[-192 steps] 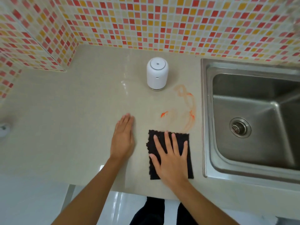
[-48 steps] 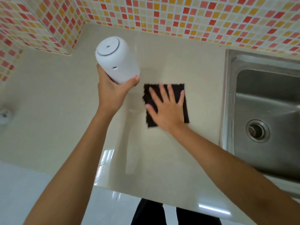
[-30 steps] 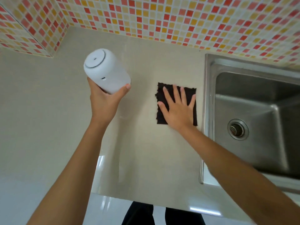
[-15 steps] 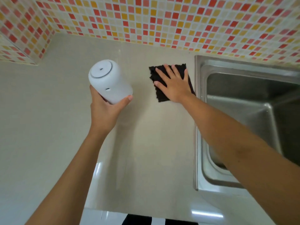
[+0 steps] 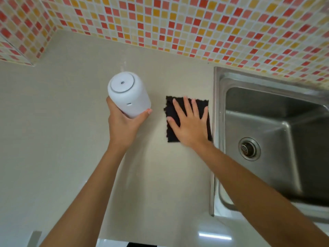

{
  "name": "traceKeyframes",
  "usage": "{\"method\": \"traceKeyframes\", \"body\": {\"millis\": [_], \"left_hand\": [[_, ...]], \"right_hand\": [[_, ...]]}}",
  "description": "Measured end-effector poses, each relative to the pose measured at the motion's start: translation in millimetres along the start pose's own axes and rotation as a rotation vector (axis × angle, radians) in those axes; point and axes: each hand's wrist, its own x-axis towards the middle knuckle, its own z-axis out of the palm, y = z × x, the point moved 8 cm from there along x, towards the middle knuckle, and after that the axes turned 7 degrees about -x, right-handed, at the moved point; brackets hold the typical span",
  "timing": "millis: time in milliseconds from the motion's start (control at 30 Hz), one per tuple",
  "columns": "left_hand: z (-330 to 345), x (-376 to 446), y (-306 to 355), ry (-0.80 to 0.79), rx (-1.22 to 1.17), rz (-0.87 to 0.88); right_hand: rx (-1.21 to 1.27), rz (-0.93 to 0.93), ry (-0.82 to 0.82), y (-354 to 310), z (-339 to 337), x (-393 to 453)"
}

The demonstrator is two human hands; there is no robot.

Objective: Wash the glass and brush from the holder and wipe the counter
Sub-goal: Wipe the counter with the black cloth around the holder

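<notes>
My left hand [image 5: 124, 123] grips a white cylindrical holder [image 5: 128, 94] from below and keeps it lifted off the beige counter [image 5: 62, 139], tilted toward me. My right hand [image 5: 190, 125] lies flat, fingers spread, pressing a black cloth [image 5: 170, 111] onto the counter just left of the sink. No stain shows on the counter around the cloth. No glass or brush is in view.
A stainless steel sink [image 5: 267, 132] with a round drain [image 5: 248, 148] fills the right side; its rim runs right beside the cloth. A mosaic tiled wall [image 5: 178, 24] in red, orange and cream backs the counter and turns the corner at far left.
My right hand has slid the cloth back toward me from the wall, along the sink's rim. The orange stain seen earlier is gone. My left hand still holds the holder up.
</notes>
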Motion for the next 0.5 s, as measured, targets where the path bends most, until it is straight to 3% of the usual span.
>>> {"method": "traceKeyframes", "body": {"millis": [100, 200, 400, 500], "left_hand": [[-7, -5, -7, -0.017, 0.001, -0.007], [-16, -10, -8, -0.026, 0.032, -0.008], [-25, 0, 7, -0.007, 0.061, 0.03], [-25, 7, 14, 0.002, 0.049, 0.046]], "right_hand": [[0.056, 0.165, -0.038, 28, -5, 78], [0.071, 0.26, -0.04, 24, -5, 96], [0.01, -0.038, 0.094, -48, 0, -45], [0.004, -0.152, 0.05, -56, 4, -38]]}}
